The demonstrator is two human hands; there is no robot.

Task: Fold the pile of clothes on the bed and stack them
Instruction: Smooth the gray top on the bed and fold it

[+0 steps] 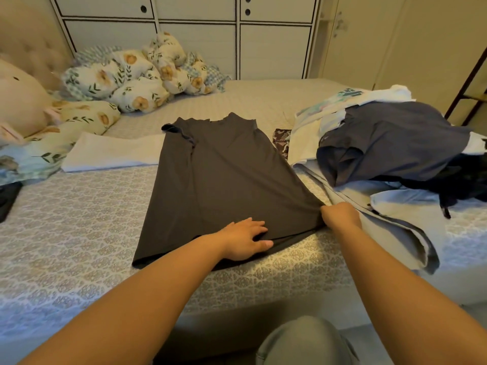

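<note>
A dark grey T-shirt [224,177] lies spread flat on the bed, neck end away from me, its sleeves tucked in. My left hand [245,239] rests flat on the shirt's hem near the middle, fingers spread. My right hand [341,214] grips the hem's right corner in a fist. The unfolded pile [390,143] sits to the right: a navy garment on top, white and pale blue pieces beneath, something black at the far right. A folded white piece [113,154] lies to the shirt's left.
The patterned bedspread [73,233] covers the bed. A floral duvet [137,80] is bunched at the back left, beside a plush toy [21,106]. A dark item [8,200] lies at the left edge. White cabinets stand behind. My knee [303,341] shows below.
</note>
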